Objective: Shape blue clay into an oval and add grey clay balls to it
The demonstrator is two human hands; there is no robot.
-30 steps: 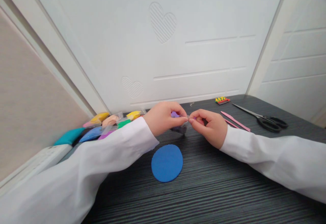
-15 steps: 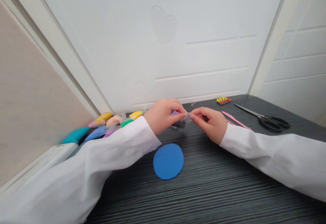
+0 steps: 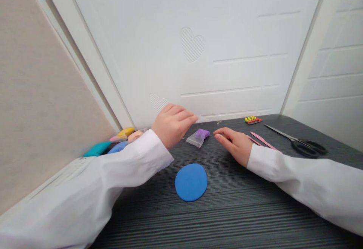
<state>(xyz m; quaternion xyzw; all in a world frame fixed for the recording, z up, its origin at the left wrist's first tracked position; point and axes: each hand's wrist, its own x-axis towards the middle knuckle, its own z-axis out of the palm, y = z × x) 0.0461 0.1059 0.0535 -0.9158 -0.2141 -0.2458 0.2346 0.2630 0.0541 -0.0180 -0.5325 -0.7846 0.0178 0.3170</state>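
Note:
A small clear bag with a lump of purple clay (image 3: pixel 199 137) lies on the dark striped table (image 3: pixel 232 211), between my two hands. My left hand (image 3: pixel 172 125) hovers just left of it and slightly above. Its fingers are pressed together, pointing right, with what looks like a thin clear plastic strip at their tips. My right hand (image 3: pixel 235 143) rests on the table to the right of the bag, fingers stretched out and holding nothing. A flat blue clay disc (image 3: pixel 191 182) lies nearer to me, in front of the bag.
Several coloured clay packets (image 3: pixel 120 140) are piled at the left by the wall. Pink modelling tools (image 3: pixel 263 140), black scissors (image 3: pixel 302 144) and a small tray of coloured bits (image 3: pixel 252 119) lie at the right rear. White panelled walls close off the back.
Both hands had been pinching the clay bag together above the table. Now the bag lies on the table, my left hand has pulled up and left, and my right hand has flattened out.

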